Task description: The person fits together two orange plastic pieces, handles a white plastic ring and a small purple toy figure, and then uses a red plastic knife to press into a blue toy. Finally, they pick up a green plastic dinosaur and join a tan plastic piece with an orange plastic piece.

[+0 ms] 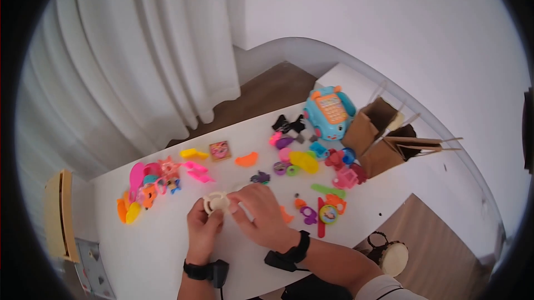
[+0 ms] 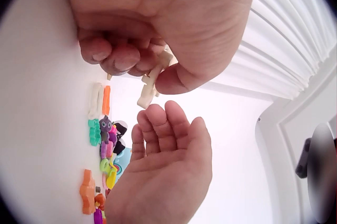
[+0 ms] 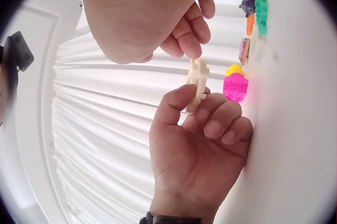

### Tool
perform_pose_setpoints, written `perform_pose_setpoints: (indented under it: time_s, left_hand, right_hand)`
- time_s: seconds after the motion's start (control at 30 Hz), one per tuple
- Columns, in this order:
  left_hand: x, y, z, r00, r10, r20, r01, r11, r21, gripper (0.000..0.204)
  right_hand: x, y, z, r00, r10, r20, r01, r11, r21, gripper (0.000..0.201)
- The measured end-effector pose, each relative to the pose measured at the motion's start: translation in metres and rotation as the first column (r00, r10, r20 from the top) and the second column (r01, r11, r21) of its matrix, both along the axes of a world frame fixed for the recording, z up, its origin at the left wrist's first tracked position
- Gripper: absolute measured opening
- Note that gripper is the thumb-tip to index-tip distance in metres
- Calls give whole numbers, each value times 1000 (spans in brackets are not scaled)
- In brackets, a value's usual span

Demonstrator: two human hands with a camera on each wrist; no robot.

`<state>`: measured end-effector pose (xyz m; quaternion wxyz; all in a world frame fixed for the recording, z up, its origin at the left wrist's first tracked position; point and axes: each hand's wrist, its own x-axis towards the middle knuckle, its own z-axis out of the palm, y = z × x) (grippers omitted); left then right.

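My left hand (image 1: 203, 226) pinches a cream plastic toy piece (image 2: 150, 84) between thumb and curled fingers, just above the white table. From above, the piece looks round and ring-like with openings; edge-on in the right wrist view it is thin, with small knobs. My right hand (image 1: 262, 216) is beside it, fingers loosely bent and grasping nothing, with the fingertips (image 3: 194, 50) right at the upper end of the piece. Behind the hands, a small dark purple toy figure (image 1: 260, 177) and an orange piece (image 1: 247, 159) lie on the table.
A blue toy telephone (image 1: 331, 112) and brown paper bags (image 1: 364, 141) stand at the back right. Several colourful toy pieces lie right of my hands, including a red stick (image 1: 321, 219). Left are pink pieces (image 1: 197, 172) and an orange toy (image 1: 148, 195). White curtains (image 1: 139, 49) hang behind.
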<state>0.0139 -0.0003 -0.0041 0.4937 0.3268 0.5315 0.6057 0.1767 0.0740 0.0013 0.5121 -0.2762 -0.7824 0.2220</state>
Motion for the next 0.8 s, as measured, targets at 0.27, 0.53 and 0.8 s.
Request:
perform_pose_setpoints:
  time_s: [0.27,0.53,0.8]
  left_hand:
    - [11,6,-6,991,114,-76,-110,992,56,16]
    - [12,3,0,979,143,-147,-139,990,37,9]
    - [-5,-4,-6,406,359,-841,-264,927,268,20]
  right_hand:
    - [3,-2,8,999,30,-36,-31,998,-47,13]
    - [1,-3,6,999,54,-1,-54,997,-56,10]
    - [-2,-2,1,998,20,64,-18,999,-34,4]
